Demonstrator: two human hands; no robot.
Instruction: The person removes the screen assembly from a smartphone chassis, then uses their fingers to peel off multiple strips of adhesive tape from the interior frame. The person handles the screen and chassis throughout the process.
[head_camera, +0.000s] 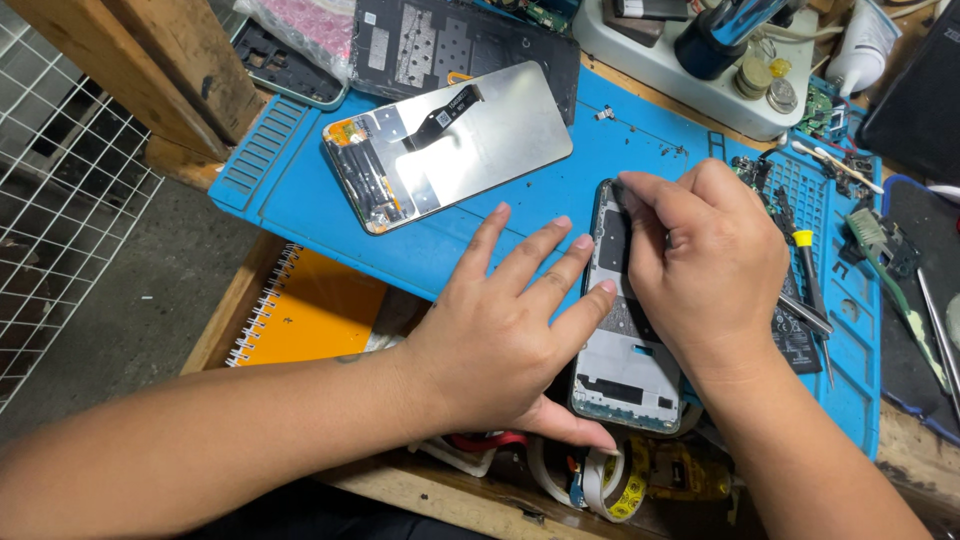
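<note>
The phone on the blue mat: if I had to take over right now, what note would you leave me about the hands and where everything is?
Left hand: flat, fingers spread, pressing the opened phone frame onto the blue mat; it grips nothing.
Right hand: fingertips pinched at the frame's top edge; what they pinch is hidden.
Things: the detached screen panel lies face down on the mat above the left hand, its flex cable showing. A yellow-tipped screwdriver and tweezers lie just right of the right hand. Tape rolls sit below the frame, an orange notebook under the mat's edge.
Done: screen is off the frame. Left: the frame lies open, nothing refitted.
</note>
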